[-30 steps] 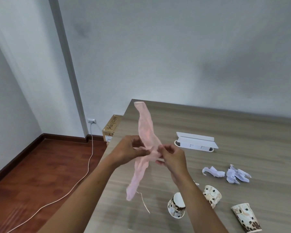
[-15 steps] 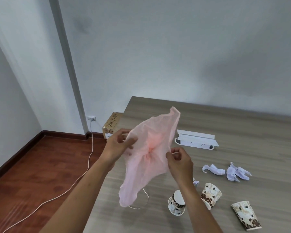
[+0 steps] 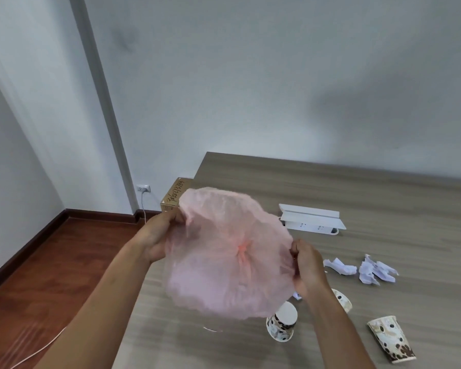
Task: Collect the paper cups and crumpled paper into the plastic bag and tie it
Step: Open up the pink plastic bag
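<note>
A thin pink plastic bag (image 3: 229, 257) is spread wide in the air above the wooden table (image 3: 370, 187). My left hand (image 3: 157, 235) grips its left rim and my right hand (image 3: 308, 265) pinches its right rim. Three patterned paper cups lie on the table: one (image 3: 282, 326) below the bag, one (image 3: 343, 299) partly hidden behind my right forearm, one (image 3: 393, 339) at the lower right. Two crumpled white papers (image 3: 339, 266) (image 3: 375, 270) lie right of my right hand. A small paper scrap (image 3: 297, 296) peeks out by my right wrist.
A white power strip with a raised lid (image 3: 312, 221) sits on the table behind the bag. A cardboard box (image 3: 175, 195) stands on the floor at the table's left corner. A white cable (image 3: 143, 206) runs from a wall socket across the wooden floor.
The bag went from a twisted strip to a wide open shape as my hands pulled apart, left hand going left, right hand going right.
</note>
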